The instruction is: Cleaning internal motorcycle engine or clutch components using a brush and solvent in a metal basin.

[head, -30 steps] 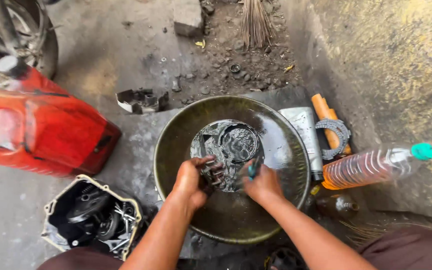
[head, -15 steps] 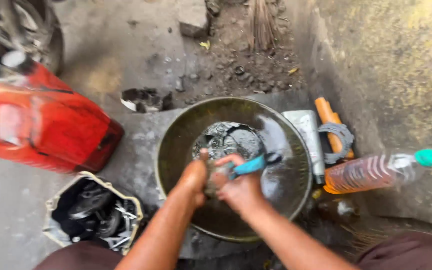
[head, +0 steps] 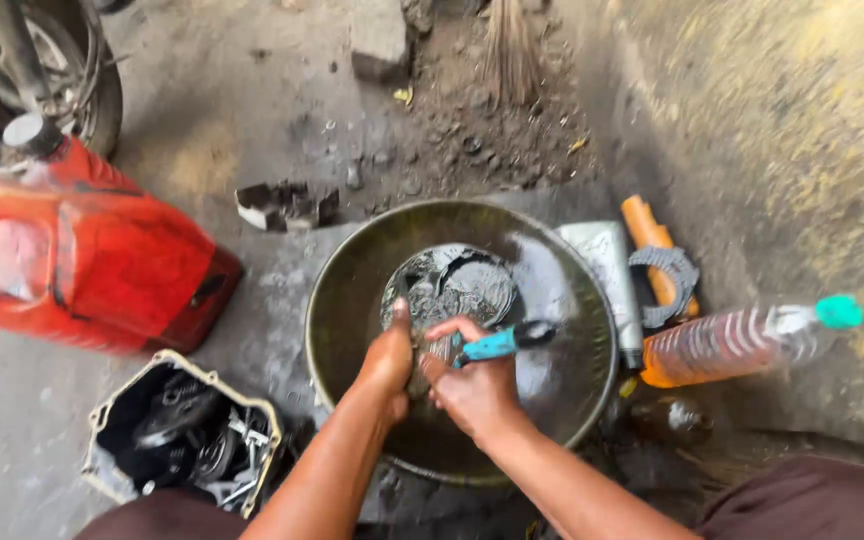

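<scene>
Both hands low in a dark green basin (head: 352, 270) of black liquid. Left hand (head: 389, 362) curled around a small greasy metal part (head: 430, 352), fingers pressed together, thumb up. Right hand (head: 472, 385) pinching a blue-handled brush (head: 497, 343) against the part. Larger round grey engine piece (head: 452, 280) resting just behind in the basin. Open engine cover (head: 182, 435) near left, red jerrycan (head: 82, 255) beyond it. Plastic bottle (head: 742, 340) of orange liquid lying right, grey tube (head: 607, 265) and toothed ring (head: 664, 268) beside the basin

Right hand (head: 472, 385) swung brush (head: 497, 343) up, sideways.
</scene>
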